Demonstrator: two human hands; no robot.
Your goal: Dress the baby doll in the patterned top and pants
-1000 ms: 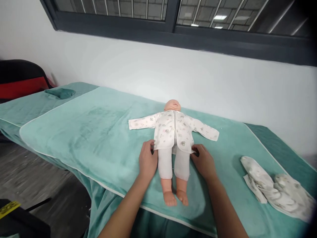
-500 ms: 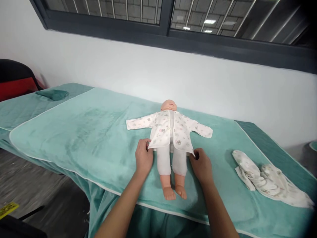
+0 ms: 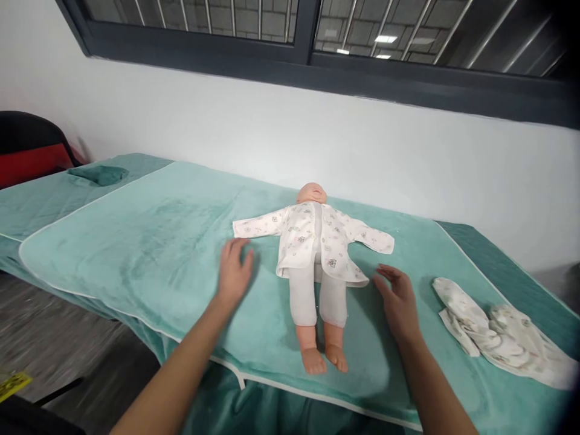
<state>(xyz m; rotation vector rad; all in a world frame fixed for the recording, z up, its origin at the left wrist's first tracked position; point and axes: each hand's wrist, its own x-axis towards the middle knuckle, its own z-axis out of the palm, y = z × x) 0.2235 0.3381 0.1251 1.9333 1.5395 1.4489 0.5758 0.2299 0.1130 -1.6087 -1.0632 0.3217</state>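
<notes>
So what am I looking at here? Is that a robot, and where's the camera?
No robot here! Those are a person's own two bare hands. The camera is worn on that person's head, looking forward and down, so you see what's in front of them.

A doll lies on its back on a green cover, wearing a white printed jacket that hangs open in front. Off to the right is a crumpled white printed cloth.

Nothing is held: the left hand is open near one sleeve's end, and the right hand is open beside the jacket's bottom corner.
</notes>
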